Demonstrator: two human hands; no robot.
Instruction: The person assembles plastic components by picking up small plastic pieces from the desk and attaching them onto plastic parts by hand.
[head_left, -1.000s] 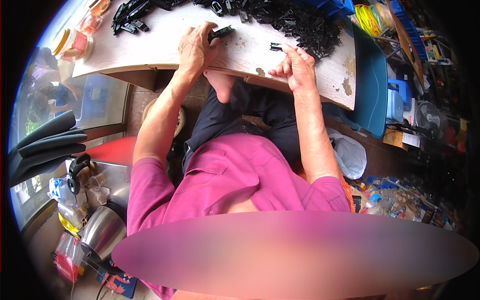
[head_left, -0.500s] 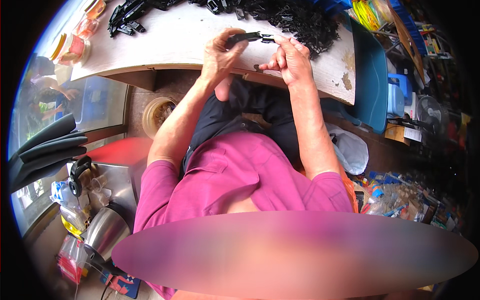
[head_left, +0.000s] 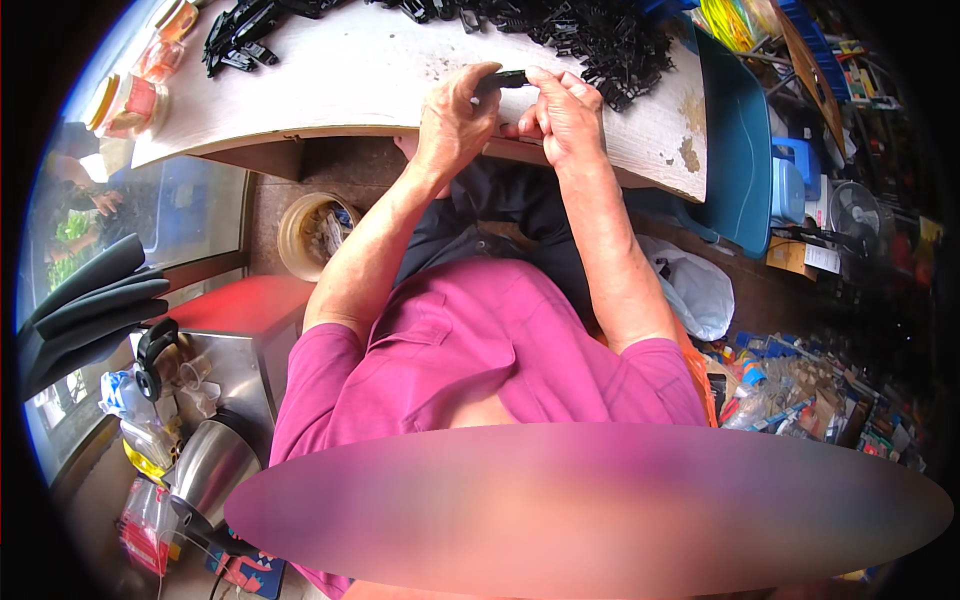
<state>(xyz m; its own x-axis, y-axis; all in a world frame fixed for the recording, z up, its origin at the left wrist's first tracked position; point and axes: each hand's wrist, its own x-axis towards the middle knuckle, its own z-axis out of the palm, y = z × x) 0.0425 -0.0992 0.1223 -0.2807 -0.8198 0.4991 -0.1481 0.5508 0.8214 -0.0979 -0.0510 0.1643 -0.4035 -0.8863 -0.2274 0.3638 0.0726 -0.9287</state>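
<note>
Both hands meet over the near edge of the bench [head_left: 380,75], a pale, worn top that curves away toward the left. The left hand [head_left: 455,115] and the right hand [head_left: 565,115] share one small black plastic part [head_left: 510,78], a short dark bar held level between them just above the bench edge. The grip of the left hand is closed round the part's left end, thumb on top and fingers curled under; the grip of the right hand pinches the other end, its fingertips pressed tight against it. The two hands all but touch one another.

Beyond the hands, toward the far side of the bench, lies a heap of black parts [head_left: 590,35] of the same kind, spread loosely across the top and reaching close to the right hand. A smaller pile of black parts [head_left: 240,30] lies at the bench's far left corner, well apart from the hands. Below the bench on the left side, on the floor, stands a round tan bucket [head_left: 315,235]. A blue plastic chair [head_left: 740,150] stands against the right end of the bench, just beside the big heap.
</note>
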